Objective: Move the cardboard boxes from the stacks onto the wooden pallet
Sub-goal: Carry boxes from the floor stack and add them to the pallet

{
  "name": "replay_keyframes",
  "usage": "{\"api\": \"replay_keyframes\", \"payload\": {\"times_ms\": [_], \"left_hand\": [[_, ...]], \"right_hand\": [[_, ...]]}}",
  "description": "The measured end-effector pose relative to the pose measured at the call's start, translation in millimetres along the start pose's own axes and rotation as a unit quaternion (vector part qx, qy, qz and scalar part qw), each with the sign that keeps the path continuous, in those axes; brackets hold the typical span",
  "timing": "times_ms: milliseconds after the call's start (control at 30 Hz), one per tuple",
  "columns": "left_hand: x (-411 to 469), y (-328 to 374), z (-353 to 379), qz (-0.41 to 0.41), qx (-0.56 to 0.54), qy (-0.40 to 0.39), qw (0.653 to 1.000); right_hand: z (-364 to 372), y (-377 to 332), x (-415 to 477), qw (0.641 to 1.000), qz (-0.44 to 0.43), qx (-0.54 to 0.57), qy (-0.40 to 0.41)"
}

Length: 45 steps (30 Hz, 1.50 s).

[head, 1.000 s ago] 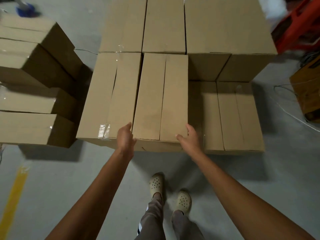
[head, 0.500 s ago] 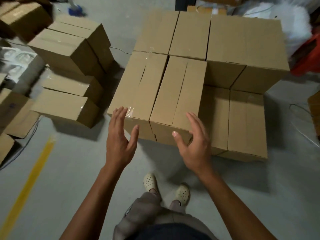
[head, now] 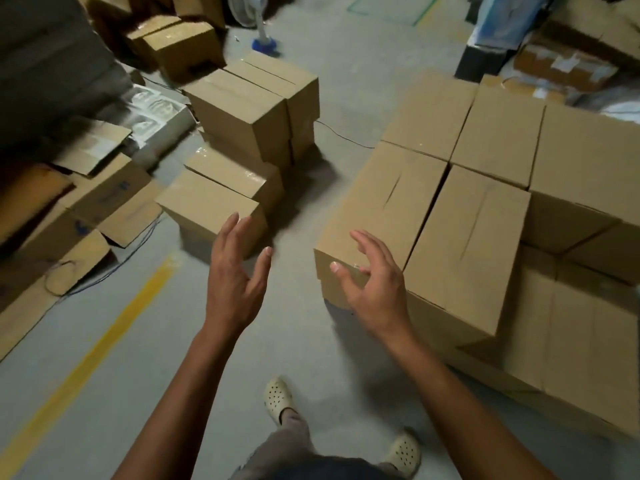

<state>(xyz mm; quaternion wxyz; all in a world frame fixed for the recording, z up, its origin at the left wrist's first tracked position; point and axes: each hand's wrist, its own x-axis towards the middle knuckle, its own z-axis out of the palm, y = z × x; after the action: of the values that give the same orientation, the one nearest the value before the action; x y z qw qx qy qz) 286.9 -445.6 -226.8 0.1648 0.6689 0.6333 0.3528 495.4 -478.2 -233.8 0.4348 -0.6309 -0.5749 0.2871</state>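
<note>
Several brown cardboard boxes [head: 460, 216] sit packed together at the right in two or more layers; the pallet under them is hidden. A separate stack of cardboard boxes [head: 242, 133] stands on the floor at centre left, its nearest low box [head: 204, 209] just beyond my left hand. My left hand [head: 235, 275] hovers in the air with fingers straight, holding nothing. My right hand [head: 374, 285] hovers with fingers spread and loosely bent, in front of the near corner of the right group, holding nothing.
Flattened cardboard and loose boxes [head: 86, 209] litter the floor at the left, with thin cables [head: 104, 275] among them. A yellow floor line [head: 104, 344] runs diagonally at lower left. A blue fan base [head: 265, 45] stands at the back. My feet in pale clogs [head: 277, 398] stand on bare concrete.
Both hands let go of the box placed on the right group and pulled back. My view swung left, bringing the floor stack toward the centre.
</note>
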Motion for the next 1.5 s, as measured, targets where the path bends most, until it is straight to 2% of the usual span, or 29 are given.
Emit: {"api": "replay_keyframes", "payload": {"times_ms": [233, 433, 767, 867, 1233, 1500], "left_hand": [[104, -102, -62, -0.011, 0.018, 0.008, 1.0], [191, -154, -66, -0.022, 0.017, 0.003, 1.0], [365, -220, 3, -0.068, 0.04, -0.048, 0.996], [421, -233, 23, -0.083, 0.06, -0.069, 0.992], [583, -249, 77, -0.088, 0.059, -0.089, 0.99], [699, -300, 139, -0.12, 0.045, -0.091, 0.988]], "right_hand": [[109, -52, 88, 1.0, -0.001, 0.016, 0.006], [170, -68, 171, 1.0, -0.003, -0.005, 0.007], [253, -21, 359, 0.991, -0.004, -0.116, -0.064], [267, -7, 419, 0.987, 0.019, -0.135, -0.091], [286, 14, 597, 0.981, 0.064, -0.15, -0.104], [317, 49, 730, 0.971, 0.088, -0.177, -0.135]]}}
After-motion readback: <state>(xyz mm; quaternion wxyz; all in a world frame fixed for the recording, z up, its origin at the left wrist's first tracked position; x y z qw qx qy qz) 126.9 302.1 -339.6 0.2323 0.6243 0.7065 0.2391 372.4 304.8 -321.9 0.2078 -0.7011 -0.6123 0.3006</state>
